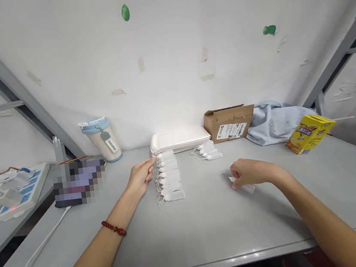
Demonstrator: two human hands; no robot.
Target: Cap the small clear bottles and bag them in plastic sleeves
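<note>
My left hand (141,174) is closed beside the top of a column of small white bottles (169,174) with looped strings. Its fingertips meet at the strings of the uppermost ones; whether they grip a string I cannot make out. Several bottles lie in that column, caps to the left. My right hand (249,171) pinches one small translucent bottle (249,188) close to the table, with its white string trailing left. Between the hands and farther back lies a shorter group of the same bottles (208,150). Behind the column is a stack of white flat packs (181,138).
A cardboard box (230,122), a light blue cloth (274,121) and a yellow drink carton (309,133) with a straw stand at the back right. At left are a tumbler (104,140), a phone (80,182) on a white cable and a power strip (26,193).
</note>
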